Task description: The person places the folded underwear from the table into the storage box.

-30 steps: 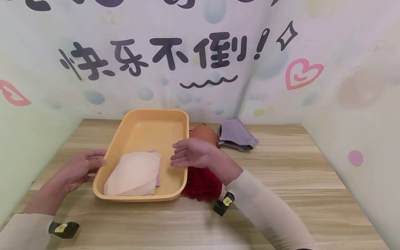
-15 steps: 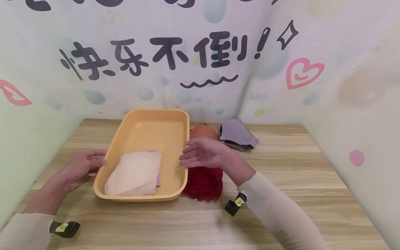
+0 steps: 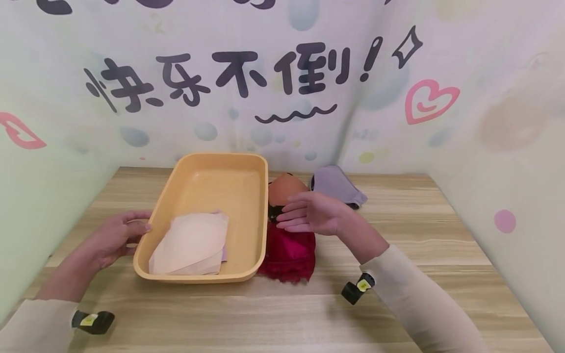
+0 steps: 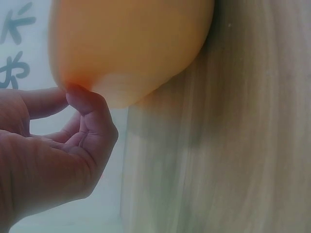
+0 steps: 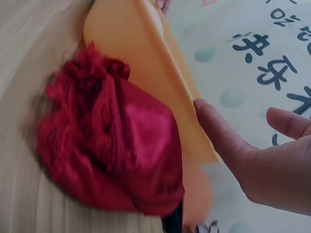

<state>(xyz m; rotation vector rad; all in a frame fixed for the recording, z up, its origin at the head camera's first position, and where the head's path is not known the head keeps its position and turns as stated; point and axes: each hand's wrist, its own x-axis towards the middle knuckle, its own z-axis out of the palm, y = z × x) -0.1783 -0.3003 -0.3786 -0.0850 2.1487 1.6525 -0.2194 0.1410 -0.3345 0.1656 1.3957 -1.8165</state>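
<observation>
Head view: left hand (image 3: 115,238) pinches the left rim of the yellow tray (image 3: 220,189), sitting on the table (image 3: 212,318) beside the red garment (image 3: 291,252); right hand (image 3: 315,214) empty, fingers extended, near that garment.

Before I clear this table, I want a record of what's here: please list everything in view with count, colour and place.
tray: one, yellow-orange, left of centre on the table
pale cloths: count unclear, peach-beige, overlapping in the tray's near end
lilac piece: one visible edge, under the pale cloths
red garment: one, right of the tray
orange garment: one, beyond the red
grey-lilac garment: one, right of the orange
table: one, light wood-grain, below everything
printed wall coverings: count unclear, mostly white, behind and beside the table
wrist devices: two, black, one per wrist
sleeves: two, cream
left hand: one, pinching the tray's left rim
right hand: one, holding nothing, right of the tray
</observation>
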